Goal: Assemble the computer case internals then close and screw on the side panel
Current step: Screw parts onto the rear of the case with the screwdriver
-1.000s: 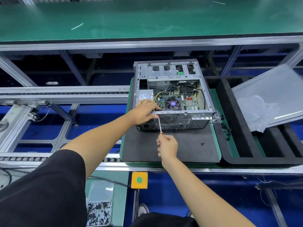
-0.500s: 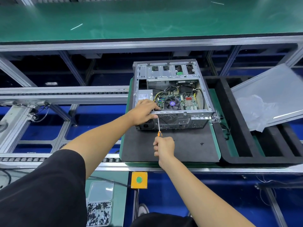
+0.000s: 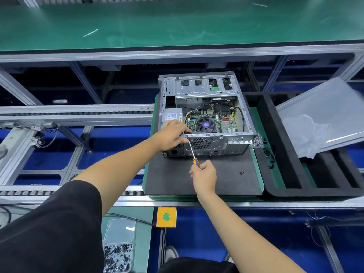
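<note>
my left hand point(image 3: 171, 136) grips the open computer case point(image 3: 204, 115) at its near rim; my right hand point(image 3: 203, 174), just below it, is clenched on the screwdriver point(image 3: 192, 151)

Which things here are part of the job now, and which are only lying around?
In use: computer case, screwdriver, left hand steadying the case, right hand holding the screwdriver, side panel for later.

Lying about: plastic wrap, loose screw, yellow button box, screw tray.
</note>
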A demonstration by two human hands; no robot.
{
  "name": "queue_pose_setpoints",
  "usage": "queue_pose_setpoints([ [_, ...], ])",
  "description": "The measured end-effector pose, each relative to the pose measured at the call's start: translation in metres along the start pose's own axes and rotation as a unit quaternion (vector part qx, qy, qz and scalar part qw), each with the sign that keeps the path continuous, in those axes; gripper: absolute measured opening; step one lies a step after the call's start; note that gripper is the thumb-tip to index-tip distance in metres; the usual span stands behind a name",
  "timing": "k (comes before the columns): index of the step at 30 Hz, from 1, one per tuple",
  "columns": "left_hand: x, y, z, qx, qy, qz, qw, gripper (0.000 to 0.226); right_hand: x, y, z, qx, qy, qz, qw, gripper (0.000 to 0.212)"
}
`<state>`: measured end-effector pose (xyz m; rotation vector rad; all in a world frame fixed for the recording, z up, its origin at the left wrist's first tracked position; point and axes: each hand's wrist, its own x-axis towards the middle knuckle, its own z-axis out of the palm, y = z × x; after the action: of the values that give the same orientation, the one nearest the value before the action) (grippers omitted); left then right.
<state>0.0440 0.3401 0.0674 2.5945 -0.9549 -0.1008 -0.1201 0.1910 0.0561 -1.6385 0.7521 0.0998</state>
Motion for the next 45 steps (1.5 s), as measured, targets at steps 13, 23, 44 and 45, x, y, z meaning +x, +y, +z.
queue_pose_setpoints([
  [13, -0.001, 0.000, 0.001, 0.006, -0.004, -0.004, 1.000, 0.040, -0.003, -0.007, 0.010, 0.155, -0.070, 0.146, 0.975, 0.007],
  [23, -0.001, -0.002, 0.002, 0.011, -0.002, -0.003, 1.000, 0.040, 0.001, -0.012, 0.006, 0.295, -0.152, 0.248, 0.910, 0.012],
  [44, -0.001, -0.002, 0.003, 0.005, 0.009, 0.000, 1.000, 0.038, 0.004, -0.013, 0.004, 0.334, -0.165, 0.286, 0.883, 0.018],
  [45, -0.001, -0.001, 0.003, 0.007, 0.010, 0.000, 1.000, 0.039, 0.004, -0.013, 0.004, 0.287, -0.152, 0.268, 0.907, 0.018],
])
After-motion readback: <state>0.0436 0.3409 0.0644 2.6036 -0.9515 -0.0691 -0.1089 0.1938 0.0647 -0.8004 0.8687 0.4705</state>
